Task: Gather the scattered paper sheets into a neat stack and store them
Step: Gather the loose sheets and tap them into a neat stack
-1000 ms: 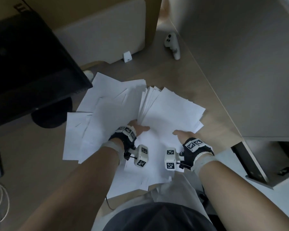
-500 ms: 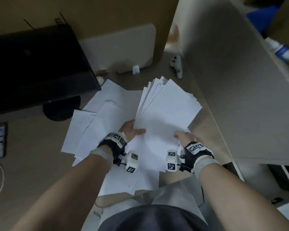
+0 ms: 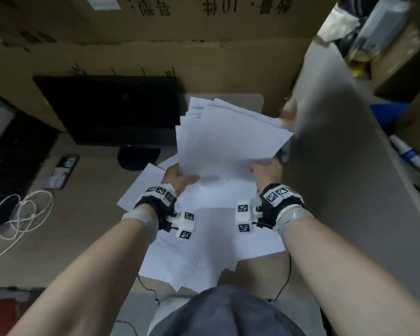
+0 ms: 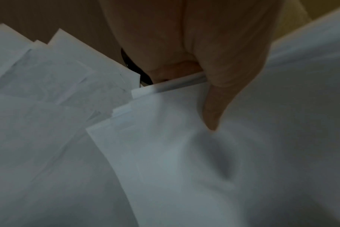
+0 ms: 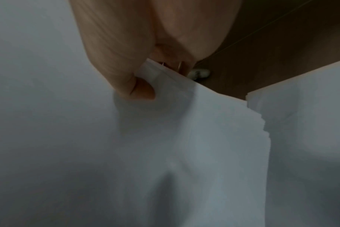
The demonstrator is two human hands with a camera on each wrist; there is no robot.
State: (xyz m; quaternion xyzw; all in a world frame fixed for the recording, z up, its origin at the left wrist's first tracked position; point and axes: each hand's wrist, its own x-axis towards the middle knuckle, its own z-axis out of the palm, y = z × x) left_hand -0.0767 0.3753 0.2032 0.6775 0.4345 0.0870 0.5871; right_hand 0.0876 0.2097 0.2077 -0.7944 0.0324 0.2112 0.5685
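A bundle of white paper sheets (image 3: 228, 139) is lifted off the desk, its far edges fanned and uneven. My left hand (image 3: 180, 177) grips its near left side, thumb on top (image 4: 213, 110) and fingers under. At the near right corner my right hand (image 3: 264, 169) pinches the same bundle (image 5: 175, 122), thumb on top. More loose sheets (image 3: 204, 238) lie spread on the desk below, reaching over its near edge, with several overlapping at the left (image 4: 49, 76).
A black monitor (image 3: 107, 110) stands at the back left, cardboard boxes (image 3: 155, 52) behind it. A grey partition (image 3: 349, 178) runs along the right. White cable (image 3: 17, 214) and a small device (image 3: 63, 170) lie left on the desk (image 3: 83, 226).
Both hands have raised the bundle off the desk and carried it up and away from me. The head view tilted upward, showing boxes and monitor.
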